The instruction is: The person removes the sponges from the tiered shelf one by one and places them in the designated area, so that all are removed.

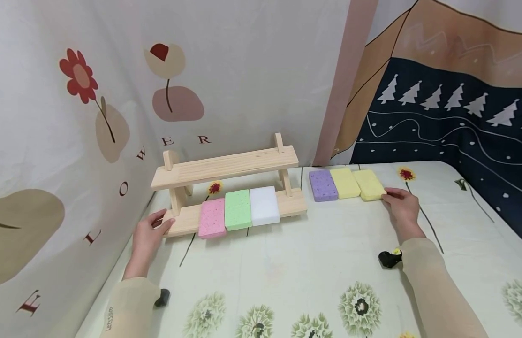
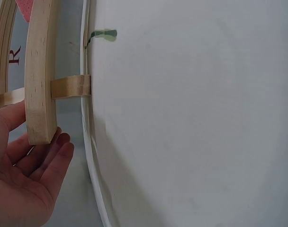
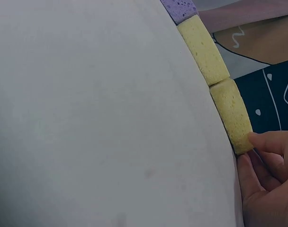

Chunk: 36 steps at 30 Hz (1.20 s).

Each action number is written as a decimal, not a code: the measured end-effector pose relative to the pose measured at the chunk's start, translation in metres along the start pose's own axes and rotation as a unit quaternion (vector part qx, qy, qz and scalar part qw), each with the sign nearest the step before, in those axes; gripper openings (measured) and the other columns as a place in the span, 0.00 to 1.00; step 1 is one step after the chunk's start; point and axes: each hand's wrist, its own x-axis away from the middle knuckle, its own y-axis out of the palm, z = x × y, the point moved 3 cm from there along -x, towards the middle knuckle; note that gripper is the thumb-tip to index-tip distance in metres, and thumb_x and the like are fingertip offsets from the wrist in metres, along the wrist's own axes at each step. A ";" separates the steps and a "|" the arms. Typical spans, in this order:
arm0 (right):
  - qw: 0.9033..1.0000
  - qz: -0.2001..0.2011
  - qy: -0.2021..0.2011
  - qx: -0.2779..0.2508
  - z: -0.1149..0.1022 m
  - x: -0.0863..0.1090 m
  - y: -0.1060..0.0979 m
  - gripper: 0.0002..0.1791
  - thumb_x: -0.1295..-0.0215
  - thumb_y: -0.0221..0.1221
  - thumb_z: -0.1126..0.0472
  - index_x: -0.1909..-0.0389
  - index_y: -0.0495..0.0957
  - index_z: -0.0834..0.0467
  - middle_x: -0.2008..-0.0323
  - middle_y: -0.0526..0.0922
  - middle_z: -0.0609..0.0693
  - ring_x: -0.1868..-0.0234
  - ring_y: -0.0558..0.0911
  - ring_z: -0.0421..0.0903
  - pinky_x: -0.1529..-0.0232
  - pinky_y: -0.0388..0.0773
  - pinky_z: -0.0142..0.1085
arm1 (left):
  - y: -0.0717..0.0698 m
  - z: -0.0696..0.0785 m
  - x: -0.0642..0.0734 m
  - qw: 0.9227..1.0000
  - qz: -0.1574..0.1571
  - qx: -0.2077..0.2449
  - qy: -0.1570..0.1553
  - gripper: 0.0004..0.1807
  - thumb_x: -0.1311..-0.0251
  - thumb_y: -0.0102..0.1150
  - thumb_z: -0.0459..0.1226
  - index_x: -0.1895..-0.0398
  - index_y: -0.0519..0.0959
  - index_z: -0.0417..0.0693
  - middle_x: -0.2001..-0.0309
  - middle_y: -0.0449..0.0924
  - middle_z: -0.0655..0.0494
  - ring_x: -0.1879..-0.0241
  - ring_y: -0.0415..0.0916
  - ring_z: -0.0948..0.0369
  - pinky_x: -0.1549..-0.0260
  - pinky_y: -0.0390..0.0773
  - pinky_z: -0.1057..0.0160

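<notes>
A two-tier wooden shelf (image 1: 227, 165) stands against the curtain. My left hand (image 1: 147, 237) holds the left end of its lower board (image 2: 40, 75), thumb on one side and fingers on the other. Across that board lie a pink sponge (image 1: 212, 218), a green sponge (image 1: 238, 210) and a white sponge (image 1: 265, 205), side by side. To the right, on the table, a purple sponge (image 1: 323, 186), a yellow sponge (image 1: 344, 183) and a second yellow sponge (image 1: 369, 185) form a row. At the last one's right corner, my right hand (image 1: 402, 206) pinches it between thumb and fingers.
A flower-patterned cloth (image 1: 286, 281) covers the table. Printed curtains (image 1: 252, 70) hang close behind it and along the left side. The shelf's upper board (image 1: 227, 165) overhangs the lower one, held by wooden uprights (image 1: 284, 182).
</notes>
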 end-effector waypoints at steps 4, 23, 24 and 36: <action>1.000 -0.015 0.008 -0.014 0.001 -0.001 -0.002 0.19 0.30 0.59 0.61 0.40 0.77 0.53 0.60 0.74 0.35 0.47 0.75 0.37 0.37 0.76 0.31 | 0.000 0.000 0.000 1.000 -0.001 0.002 -0.003 0.32 0.30 0.57 0.42 0.26 0.64 0.41 0.31 0.68 0.35 0.33 0.68 0.41 0.39 0.75 0.45; 0.975 -0.035 0.061 -0.211 -0.005 0.009 -0.007 0.18 0.30 0.57 0.65 0.42 0.78 0.48 0.58 0.74 0.34 0.52 0.74 0.32 0.48 0.78 0.20 | 0.000 -0.001 0.000 1.000 -0.002 0.010 -0.006 0.32 0.29 0.56 0.43 0.26 0.64 0.42 0.31 0.68 0.35 0.33 0.68 0.41 0.39 0.75 0.45; 0.977 -0.031 0.052 -0.205 -0.007 0.011 -0.007 0.18 0.30 0.57 0.65 0.42 0.78 0.48 0.58 0.74 0.34 0.52 0.74 0.32 0.46 0.77 0.21 | 0.000 -0.001 0.000 1.000 -0.003 0.011 -0.007 0.32 0.29 0.56 0.43 0.26 0.63 0.42 0.31 0.68 0.35 0.33 0.68 0.41 0.39 0.75 0.45; 0.977 -0.049 -0.083 -0.189 -0.034 0.036 -0.012 0.17 0.31 0.59 0.65 0.42 0.80 0.53 0.62 0.78 0.29 0.57 0.77 0.25 0.60 0.74 0.12 | 0.000 -0.002 0.000 1.000 0.003 0.001 -0.001 0.32 0.30 0.58 0.43 0.27 0.64 0.40 0.31 0.69 0.35 0.33 0.69 0.41 0.40 0.76 0.45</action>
